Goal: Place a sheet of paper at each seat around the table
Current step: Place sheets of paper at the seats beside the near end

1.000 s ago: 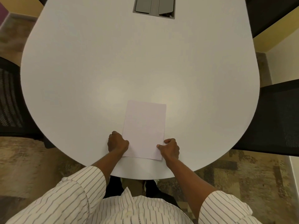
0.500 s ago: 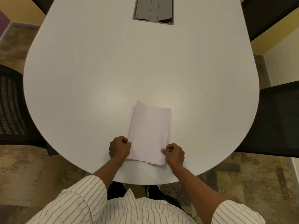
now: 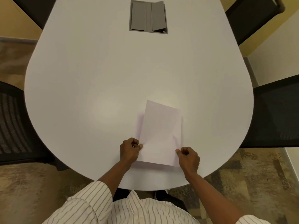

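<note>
A small stack of white paper (image 3: 139, 125) lies on the white table (image 3: 97, 75) near its front edge. Its top sheet (image 3: 161, 131) is lifted and turned slightly clockwise off the stack. My left hand (image 3: 129, 150) pinches that sheet's lower left edge. My right hand (image 3: 188, 157) pinches its lower right corner. Both hands are closed on the sheet, one on each side.
A grey cable box (image 3: 148, 16) is set into the table at the far middle. Black mesh chairs stand at the left (image 3: 13, 123) and at the right (image 3: 276, 110). Two more dark chairs stand at the far left corner (image 3: 30, 10) and far right corner (image 3: 252, 15).
The stack lay flat under both hands a second ago. Since then the top sheet has come up off the stack and rotated clockwise, its far edge rising further from the table.
</note>
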The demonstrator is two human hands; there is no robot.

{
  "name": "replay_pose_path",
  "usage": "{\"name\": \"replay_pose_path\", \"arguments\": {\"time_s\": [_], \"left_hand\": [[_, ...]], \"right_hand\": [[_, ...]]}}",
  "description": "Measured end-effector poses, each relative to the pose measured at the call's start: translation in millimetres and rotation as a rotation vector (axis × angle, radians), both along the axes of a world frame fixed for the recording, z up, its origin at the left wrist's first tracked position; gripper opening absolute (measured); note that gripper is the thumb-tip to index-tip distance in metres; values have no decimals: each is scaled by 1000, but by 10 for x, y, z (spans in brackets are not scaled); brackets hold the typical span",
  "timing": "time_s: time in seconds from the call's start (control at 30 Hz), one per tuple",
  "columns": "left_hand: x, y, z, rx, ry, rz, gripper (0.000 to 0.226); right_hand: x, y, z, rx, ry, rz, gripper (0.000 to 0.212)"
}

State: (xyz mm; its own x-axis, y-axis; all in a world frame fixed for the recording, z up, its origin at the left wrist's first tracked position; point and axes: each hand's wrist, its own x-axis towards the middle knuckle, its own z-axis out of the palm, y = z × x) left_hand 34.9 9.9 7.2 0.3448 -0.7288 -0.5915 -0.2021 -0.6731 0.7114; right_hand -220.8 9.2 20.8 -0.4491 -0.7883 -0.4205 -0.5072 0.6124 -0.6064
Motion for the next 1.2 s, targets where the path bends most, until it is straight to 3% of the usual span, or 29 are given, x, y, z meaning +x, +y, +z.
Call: {"name": "replay_pose_path", "arguments": {"time_s": [0.23,0.37,0.63,0.83,0.93,1.2], "left_hand": [[526,59,220,-66,75,-76,14],[784,142,285,-54,65,-144,15],[1009,245,355,3,-42,-82,17],[1192,329,409,51,-97,85,24],[1332,347,448,85,-108,79,30],[1883,6,535,73,-252,54,22]], "right_hand": [[337,84,152,-72,-291,-170,19],[509,3,156,-51,-354,-186,19],[674,-133,75,-3,-467,16,26],[852,-210,128,41,-575,223,15],[957,-199,107,67,-588,280,16],[1488,-313,72,96,-607,417,7]]}}
